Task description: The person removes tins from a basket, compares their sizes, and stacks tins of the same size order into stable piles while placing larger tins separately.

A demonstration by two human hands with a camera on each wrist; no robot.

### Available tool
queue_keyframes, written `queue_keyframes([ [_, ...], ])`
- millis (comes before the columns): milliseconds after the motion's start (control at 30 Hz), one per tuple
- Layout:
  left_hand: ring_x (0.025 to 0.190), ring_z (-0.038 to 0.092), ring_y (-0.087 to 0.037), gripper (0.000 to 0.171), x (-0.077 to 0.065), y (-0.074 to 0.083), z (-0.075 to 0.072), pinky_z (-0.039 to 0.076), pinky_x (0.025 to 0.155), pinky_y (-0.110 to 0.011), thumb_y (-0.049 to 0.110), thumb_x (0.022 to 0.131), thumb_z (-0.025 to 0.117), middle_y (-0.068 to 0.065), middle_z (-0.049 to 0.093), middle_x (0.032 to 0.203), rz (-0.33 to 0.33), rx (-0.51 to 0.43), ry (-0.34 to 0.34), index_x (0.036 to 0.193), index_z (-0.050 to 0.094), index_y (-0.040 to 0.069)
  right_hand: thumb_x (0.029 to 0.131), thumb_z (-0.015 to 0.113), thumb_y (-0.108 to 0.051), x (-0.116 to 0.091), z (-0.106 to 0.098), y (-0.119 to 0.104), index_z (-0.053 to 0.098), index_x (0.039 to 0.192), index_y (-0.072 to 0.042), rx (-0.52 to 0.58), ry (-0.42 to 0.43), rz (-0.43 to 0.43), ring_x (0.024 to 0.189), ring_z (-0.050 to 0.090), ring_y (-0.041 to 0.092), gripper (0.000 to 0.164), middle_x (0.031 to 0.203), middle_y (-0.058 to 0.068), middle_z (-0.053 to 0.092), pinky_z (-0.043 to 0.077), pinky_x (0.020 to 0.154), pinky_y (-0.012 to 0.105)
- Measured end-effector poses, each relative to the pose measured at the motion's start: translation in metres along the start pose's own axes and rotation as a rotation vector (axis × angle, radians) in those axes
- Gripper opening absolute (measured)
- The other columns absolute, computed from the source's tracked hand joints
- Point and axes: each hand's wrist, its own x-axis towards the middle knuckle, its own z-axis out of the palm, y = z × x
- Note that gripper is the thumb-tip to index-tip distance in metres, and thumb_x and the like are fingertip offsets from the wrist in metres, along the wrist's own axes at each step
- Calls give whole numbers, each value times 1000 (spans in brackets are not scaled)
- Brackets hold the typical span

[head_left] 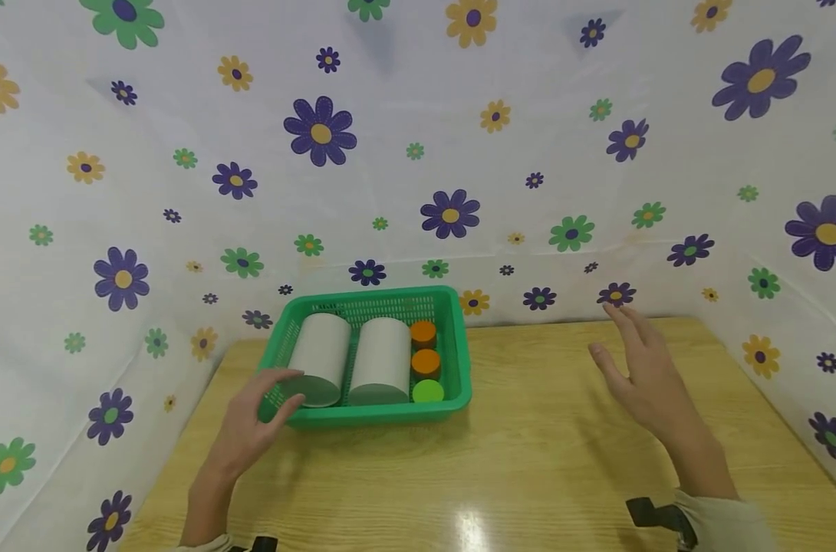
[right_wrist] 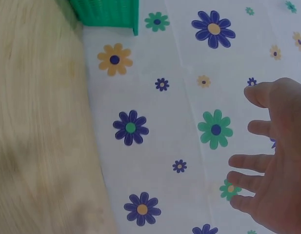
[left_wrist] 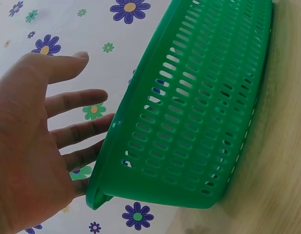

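A green plastic basket [head_left: 363,416] with slotted walls stands on the table toward the back left. Inside it lie two white cylinders [head_left: 382,360] side by side, with two orange-topped round pieces [head_left: 425,363] and one lime-green-topped piece [head_left: 428,391] along the right wall. My left hand [head_left: 248,422] is at the basket's front left corner, fingers spread, thumb apart; in the left wrist view its fingertips come right up to the rim [left_wrist: 122,114]. Well to the right, my right hand [head_left: 649,376] hovers over the table with extended fingers and holds nothing.
The wooden table [head_left: 528,460] ends at the back against a white cloth [head_left: 390,153] printed with purple, green and orange flowers. That cloth also hangs along the left and right sides. Dark straps [head_left: 663,517] cross the wrists by the sleeves.
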Motion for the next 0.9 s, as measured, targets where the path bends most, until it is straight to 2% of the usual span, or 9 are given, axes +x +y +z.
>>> queue_keyframes([
  [133,111,63,-22,34,-1,-2,4,47,93,-40,10,94,75,-3,69,121,42,8,-13,128,68,10,105,58,-21,-1,7,-5,32,160,-7,42,22,-7,141,27,59,63,158,30,30,21,103,80],
  [267,103,65,-22,30,-2,-2,6,50,88,-41,8,91,77,0,70,113,49,7,-18,120,70,7,104,60,-20,-5,11,-10,33,160,-10,69,32,3,142,29,56,63,158,27,32,22,105,78],
  [467,102,65,-20,29,-2,-1,6,49,89,-31,7,86,83,5,69,111,63,-15,-29,113,73,10,102,62,-15,-5,18,-18,37,157,-6,110,59,-35,141,34,51,61,155,25,39,26,107,73],
  [600,103,64,-18,31,-1,0,7,44,94,-24,7,84,85,1,71,109,94,-49,-42,112,73,14,100,64,-11,-3,25,-24,41,155,-6,142,74,-74,140,37,47,59,153,22,44,28,109,68],
  [733,103,64,-17,33,-1,0,8,44,93,-24,9,82,87,1,72,107,97,-66,-60,111,74,18,100,65,-11,-1,32,-29,42,155,-9,153,73,-88,140,39,43,59,152,18,46,30,109,65],
  [900,98,65,-16,31,-1,-1,9,47,88,-26,11,80,89,3,72,102,100,-76,-74,106,75,18,101,64,-12,-1,38,-33,42,155,-9,151,55,-87,141,40,41,58,152,17,46,32,107,66],
])
